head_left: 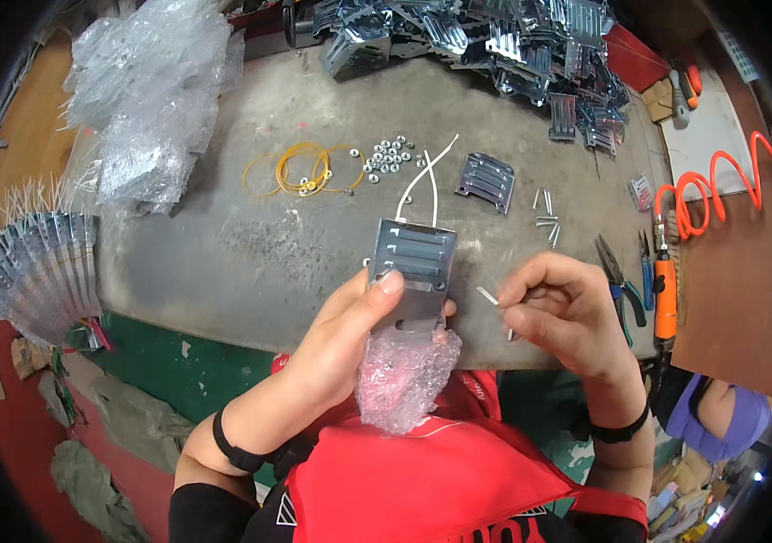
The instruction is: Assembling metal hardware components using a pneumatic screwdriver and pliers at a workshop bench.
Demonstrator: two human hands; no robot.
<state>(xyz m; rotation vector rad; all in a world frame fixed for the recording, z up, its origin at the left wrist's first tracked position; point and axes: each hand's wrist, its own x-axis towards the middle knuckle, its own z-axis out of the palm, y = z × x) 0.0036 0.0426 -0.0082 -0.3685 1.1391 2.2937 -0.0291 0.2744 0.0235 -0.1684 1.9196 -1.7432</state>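
In my left hand point(342, 319) is a flat metal plate assembly point(415, 253) with raised ribs, my thumb pressed on its face. Two white wires point(434, 195) rise from its far end and cross near their tips. Bubble wrap point(407, 380) covers the near end of the assembly and hangs below it. To the right, apart from the assembly, my right hand point(559, 312) is closed in a pinch on a small thin pale strip point(487, 296). A loose ribbed metal plate point(485, 181) lies on the bench beyond the hands.
Nuts point(388, 156), yellow rubber bands point(303, 169) and several screws point(546, 220) lie on the bench point(250, 262). Metal plates point(512, 54) heap at the back; bubble wrap bags point(146, 100) pile back left. Wired assemblies point(42, 271) stand left. Pliers point(619, 281) and an orange air screwdriver point(665, 303) lie right.
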